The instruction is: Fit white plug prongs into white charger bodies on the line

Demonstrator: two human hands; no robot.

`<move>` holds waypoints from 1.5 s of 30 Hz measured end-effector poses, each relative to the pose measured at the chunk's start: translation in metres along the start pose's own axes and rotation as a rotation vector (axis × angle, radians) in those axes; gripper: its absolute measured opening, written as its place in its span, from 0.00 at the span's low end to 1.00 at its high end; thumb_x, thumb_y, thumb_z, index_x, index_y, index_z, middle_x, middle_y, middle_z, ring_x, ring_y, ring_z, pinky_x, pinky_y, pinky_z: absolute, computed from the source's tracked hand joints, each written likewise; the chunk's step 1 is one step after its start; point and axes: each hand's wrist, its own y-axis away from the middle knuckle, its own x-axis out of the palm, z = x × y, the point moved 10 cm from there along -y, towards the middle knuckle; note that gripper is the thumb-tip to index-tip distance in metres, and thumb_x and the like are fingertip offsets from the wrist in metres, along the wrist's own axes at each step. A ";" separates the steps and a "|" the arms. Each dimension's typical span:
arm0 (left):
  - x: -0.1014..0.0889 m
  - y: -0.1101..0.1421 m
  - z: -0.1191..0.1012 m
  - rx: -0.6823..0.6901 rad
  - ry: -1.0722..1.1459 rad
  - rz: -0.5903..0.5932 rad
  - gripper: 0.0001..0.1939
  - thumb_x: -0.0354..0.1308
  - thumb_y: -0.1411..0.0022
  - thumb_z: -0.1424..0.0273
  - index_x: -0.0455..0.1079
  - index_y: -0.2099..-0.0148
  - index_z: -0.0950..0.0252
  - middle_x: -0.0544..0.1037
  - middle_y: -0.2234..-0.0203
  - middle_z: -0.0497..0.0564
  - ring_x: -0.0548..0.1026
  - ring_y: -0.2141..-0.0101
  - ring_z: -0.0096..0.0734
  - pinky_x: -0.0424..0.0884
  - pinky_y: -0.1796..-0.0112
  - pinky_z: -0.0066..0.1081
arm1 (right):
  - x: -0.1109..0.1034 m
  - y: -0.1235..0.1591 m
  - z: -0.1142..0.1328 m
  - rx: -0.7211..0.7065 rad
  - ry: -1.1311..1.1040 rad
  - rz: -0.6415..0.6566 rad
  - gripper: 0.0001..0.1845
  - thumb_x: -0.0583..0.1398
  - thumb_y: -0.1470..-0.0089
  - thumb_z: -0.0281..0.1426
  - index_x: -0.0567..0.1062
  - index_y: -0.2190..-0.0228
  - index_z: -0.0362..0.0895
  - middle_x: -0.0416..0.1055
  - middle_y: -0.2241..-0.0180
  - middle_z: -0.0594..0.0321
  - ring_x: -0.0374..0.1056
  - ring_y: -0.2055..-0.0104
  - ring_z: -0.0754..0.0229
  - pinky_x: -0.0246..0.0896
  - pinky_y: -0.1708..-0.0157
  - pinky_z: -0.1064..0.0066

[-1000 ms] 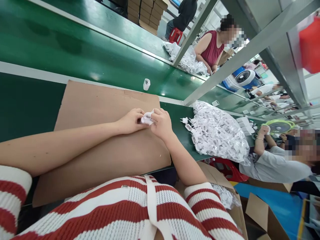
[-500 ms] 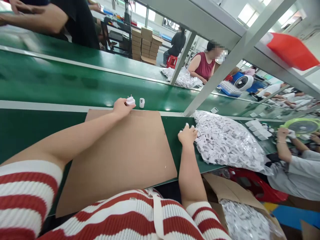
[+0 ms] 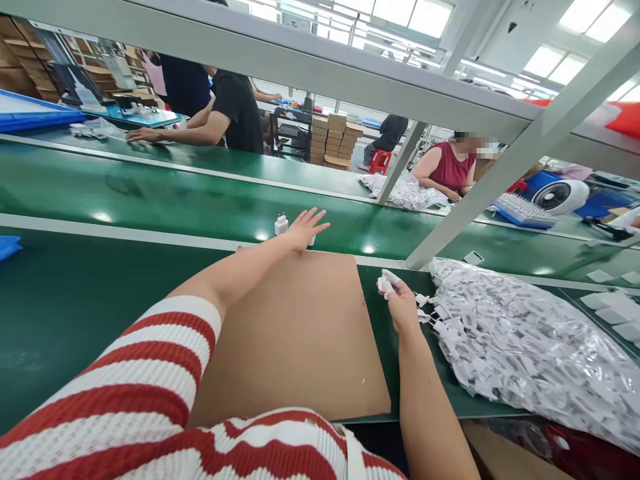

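Observation:
My left hand (image 3: 303,230) is open above the green belt, its fingers spread. Just left of it, a white plug charger (image 3: 281,225) stands upright with its pins up. A second white piece (image 3: 312,240) shows mostly hidden under the hand. My right hand (image 3: 403,303) pinches a small white plastic part (image 3: 385,285); white covers sit on its fingertips. Several loose white parts (image 3: 424,308) lie beside that hand, at the mouth of a clear plastic bag (image 3: 530,340) full of similar parts. A brown cardboard sheet (image 3: 295,333) lies below my left arm.
A slanted grey post (image 3: 475,167) and an overhead beam (image 3: 325,73) frame the bench. One white housing (image 3: 473,258) lies on the belt behind the bag. Across the line, people work near a blue tray (image 3: 523,210) and a white fan (image 3: 560,195). Blue material (image 3: 10,245) edges in at left.
My left hand has let go of the plug charger, which now stands on the belt, and has opened. My right hand has drawn back from the bag with a small white part. The view has shifted left.

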 end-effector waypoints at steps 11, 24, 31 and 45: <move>-0.006 0.011 -0.006 -0.095 0.019 0.195 0.13 0.65 0.46 0.68 0.79 0.57 0.64 0.76 0.54 0.61 0.75 0.53 0.51 0.70 0.55 0.38 | 0.055 0.029 -0.008 0.378 -0.549 0.234 0.25 0.72 0.59 0.35 0.78 0.56 0.46 0.80 0.60 0.60 0.78 0.64 0.62 0.66 0.75 0.78; 0.057 0.106 -0.139 0.199 0.583 -0.005 0.18 0.61 0.36 0.53 0.74 0.57 0.64 0.70 0.63 0.52 0.72 0.65 0.36 0.67 0.63 0.34 | 0.060 0.025 0.012 0.162 -0.499 0.263 0.24 0.74 0.60 0.39 0.80 0.59 0.46 0.81 0.61 0.62 0.76 0.61 0.61 0.71 0.56 0.67; 0.066 0.100 -0.125 0.161 0.902 -0.047 0.21 0.64 0.41 0.52 0.77 0.58 0.65 0.73 0.62 0.53 0.73 0.62 0.38 0.69 0.62 0.34 | 0.059 0.052 0.062 -0.313 0.028 0.204 0.11 0.66 0.44 0.36 0.82 0.59 0.49 0.80 0.57 0.62 0.74 0.56 0.58 0.70 0.49 0.63; 0.067 0.100 -0.125 0.166 0.908 -0.037 0.16 0.64 0.42 0.54 0.77 0.66 0.63 0.73 0.67 0.51 0.72 0.63 0.37 0.67 0.61 0.34 | 0.083 0.070 0.085 -0.667 0.478 0.281 0.14 0.59 0.43 0.24 0.80 0.59 0.49 0.78 0.63 0.60 0.67 0.56 0.54 0.67 0.53 0.62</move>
